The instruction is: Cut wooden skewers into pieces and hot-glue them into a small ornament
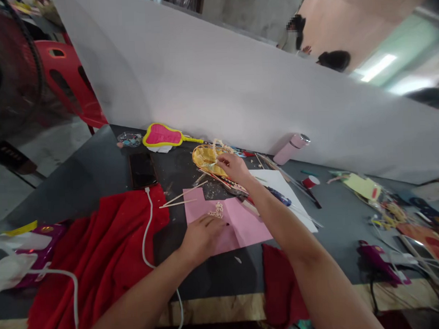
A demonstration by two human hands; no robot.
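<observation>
My left hand rests low over a sheet of pink paper, its fingers closed on a small cream-coloured knobbly piece that juts out past the fingertips. Farther forward, my right hand reaches over a yellow woven basket, thumb and fingers pinched together. Whatever lies in that pinch is too small to make out. A curved cream knobbly strip stands up at the basket's back edge. Thin pale sticks lie left of the paper.
At the back stand a pink bottle and a yellow-rimmed pink fan before a grey partition. A phone, red cloth and white cable are left; a purple glue gun lies right. People sit beyond the partition.
</observation>
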